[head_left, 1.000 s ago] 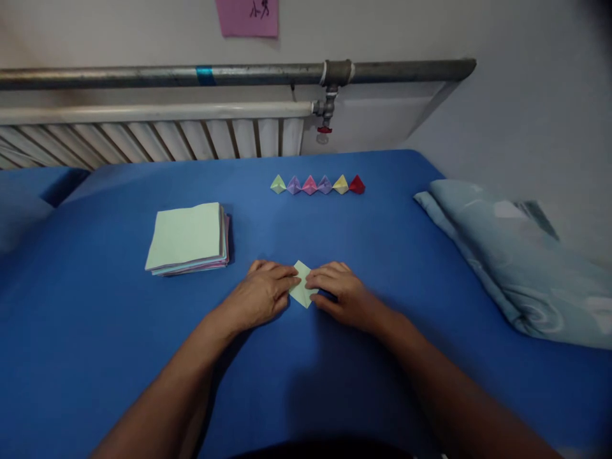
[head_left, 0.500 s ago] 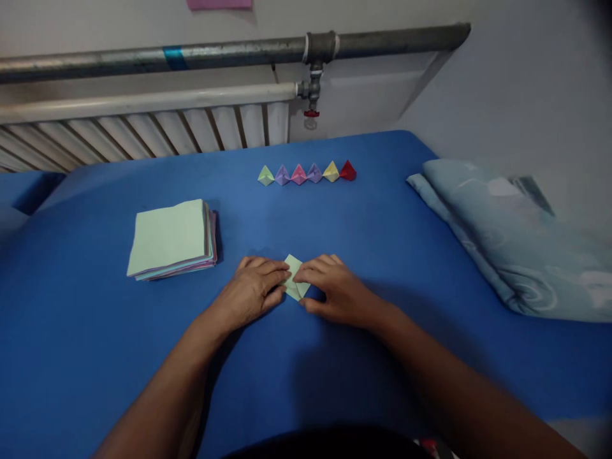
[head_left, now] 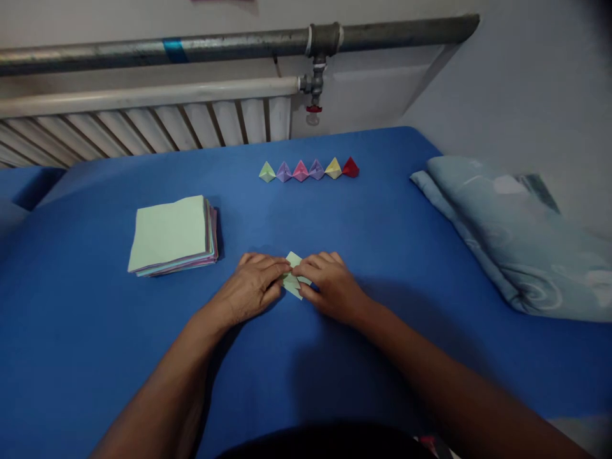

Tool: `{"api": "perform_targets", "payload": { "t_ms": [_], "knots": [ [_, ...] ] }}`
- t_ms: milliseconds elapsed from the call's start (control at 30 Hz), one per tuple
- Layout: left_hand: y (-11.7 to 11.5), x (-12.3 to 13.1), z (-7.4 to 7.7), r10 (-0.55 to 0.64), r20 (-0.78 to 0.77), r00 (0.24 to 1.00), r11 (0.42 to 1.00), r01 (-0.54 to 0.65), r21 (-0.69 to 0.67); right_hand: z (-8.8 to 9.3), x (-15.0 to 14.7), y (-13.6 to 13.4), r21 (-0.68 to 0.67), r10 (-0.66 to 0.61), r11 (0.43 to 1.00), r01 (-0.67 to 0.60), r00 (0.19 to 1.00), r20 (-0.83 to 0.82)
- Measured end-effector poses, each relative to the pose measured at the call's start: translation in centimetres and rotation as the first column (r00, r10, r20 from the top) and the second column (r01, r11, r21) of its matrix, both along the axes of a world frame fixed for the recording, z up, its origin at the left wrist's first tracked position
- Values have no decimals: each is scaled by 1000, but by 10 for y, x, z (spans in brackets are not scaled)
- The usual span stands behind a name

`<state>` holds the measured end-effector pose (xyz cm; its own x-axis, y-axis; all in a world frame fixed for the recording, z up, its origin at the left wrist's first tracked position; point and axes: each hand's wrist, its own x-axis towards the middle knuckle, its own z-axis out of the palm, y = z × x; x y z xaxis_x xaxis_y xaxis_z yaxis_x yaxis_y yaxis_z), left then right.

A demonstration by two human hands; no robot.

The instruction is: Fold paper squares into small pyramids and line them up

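Observation:
A small pale green folded paper [head_left: 293, 294] lies on the blue surface between my two hands. My left hand [head_left: 255, 284] rests on its left side, fingers together and pressing it down. From the other side, my right hand [head_left: 333, 285] pinches the paper's right edge between thumb and fingers. That edge looks partly lifted, and the fingertips cover much of the paper. Farther back stands a row of several small folded paper pieces, from a light green one [head_left: 267, 171] to a red one [head_left: 350, 167].
A stack of coloured paper sheets [head_left: 169, 233], light green on top, lies to the left on the blue surface [head_left: 382, 236]. At the right is a folded light blue patterned cloth [head_left: 516, 242]. Behind are a white radiator [head_left: 182, 127] and a metal pipe [head_left: 239, 43] with a red-handled valve [head_left: 314, 109].
My right thumb has moved up and inward onto the paper, and its lower right edge now looks raised. My left hand has barely shifted. The whole view has tilted slightly.

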<state>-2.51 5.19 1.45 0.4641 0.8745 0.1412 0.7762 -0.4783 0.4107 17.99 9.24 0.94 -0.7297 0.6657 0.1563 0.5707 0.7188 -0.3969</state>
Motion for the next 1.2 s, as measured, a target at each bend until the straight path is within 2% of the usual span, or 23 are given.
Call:
{"api": "perform_targets", "payload": {
  "t_ms": [467,833,1200],
  "knots": [
    [-4,0,6,28,-37,999,999,-27,27,-2,-4,1,12,-39,999,39,999,-4],
    [-2,-1,-3,42,-32,999,986,-36,162,-1,-6,1,-54,-73,996,72,997,-28],
    [-2,4,-6,178,21,984,979,-179,96,-3,-11,2,-111,-167,982,153,978,-127]
  ]
}}
